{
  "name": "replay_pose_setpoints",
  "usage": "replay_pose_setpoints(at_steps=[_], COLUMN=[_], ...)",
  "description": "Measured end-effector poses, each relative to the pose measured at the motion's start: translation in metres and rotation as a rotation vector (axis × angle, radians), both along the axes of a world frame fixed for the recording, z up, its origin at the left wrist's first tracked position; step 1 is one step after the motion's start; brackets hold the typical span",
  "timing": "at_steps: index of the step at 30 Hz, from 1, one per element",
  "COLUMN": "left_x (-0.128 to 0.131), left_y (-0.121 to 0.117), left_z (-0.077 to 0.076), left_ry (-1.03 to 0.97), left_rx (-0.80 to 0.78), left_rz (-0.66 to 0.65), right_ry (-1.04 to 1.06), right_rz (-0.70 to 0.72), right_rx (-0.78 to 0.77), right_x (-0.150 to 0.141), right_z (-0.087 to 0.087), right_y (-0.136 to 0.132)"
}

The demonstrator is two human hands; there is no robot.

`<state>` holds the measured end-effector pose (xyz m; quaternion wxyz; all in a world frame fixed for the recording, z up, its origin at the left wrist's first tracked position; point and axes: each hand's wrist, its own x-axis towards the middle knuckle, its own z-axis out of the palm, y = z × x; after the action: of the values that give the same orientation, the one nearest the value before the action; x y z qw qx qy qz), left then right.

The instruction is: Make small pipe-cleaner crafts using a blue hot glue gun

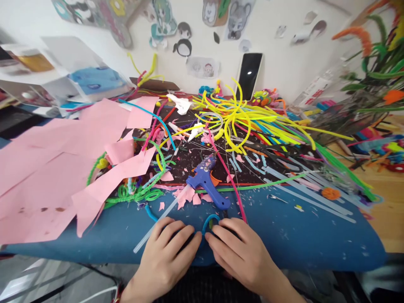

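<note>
Both my hands rest at the near edge of the blue table cover (299, 235), fingertips meeting. My left hand (167, 252) and my right hand (240, 252) have their fingers curled and pinched on a blue pipe cleaner (211, 219) that loops up between them. A blue glue gun (206, 181) lies just beyond the loop, with a clear glue stick (158, 225) running from it toward my left hand. A pink pipe cleaner (230, 181) crosses beside the gun.
Pink paper sheets (47, 168) cover the left side. A tangle of yellow and coloured pipe cleaners (246, 118) fills the black mat (192, 162). Clear glue sticks (309, 198) lie to the right. A phone (249, 75) leans on the wall. Boxes stand at left.
</note>
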<state>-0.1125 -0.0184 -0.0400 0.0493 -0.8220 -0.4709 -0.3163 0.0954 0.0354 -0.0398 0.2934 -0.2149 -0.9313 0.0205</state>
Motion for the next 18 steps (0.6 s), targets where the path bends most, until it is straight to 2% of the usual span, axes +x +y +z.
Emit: replay_pose_setpoints(at_steps=[4, 8, 11, 18], left_x=[0.0011, 0.0025, 0.0028, -0.0027], left_y=[0.0006, -0.001, -0.0024, -0.0052], left_z=[0.0015, 0.0026, 0.0022, -0.002], left_ry=[-0.009, -0.084, -0.115, -0.081], left_rx=[-0.035, -0.082, -0.062, -0.021], left_rz=[0.007, 0.022, 0.026, -0.015], right_ry=[0.007, 0.065, 0.12, 0.167], right_rz=[0.0, 0.02, 0.017, -0.011], right_rx=[-0.034, -0.14, -0.214, -0.279], right_x=[-0.0011, -0.0008, -0.0002, -0.0008], right_z=[0.0016, 0.0043, 0.006, 0.0065], right_y=[0.0003, 0.0007, 0.0005, -0.0002])
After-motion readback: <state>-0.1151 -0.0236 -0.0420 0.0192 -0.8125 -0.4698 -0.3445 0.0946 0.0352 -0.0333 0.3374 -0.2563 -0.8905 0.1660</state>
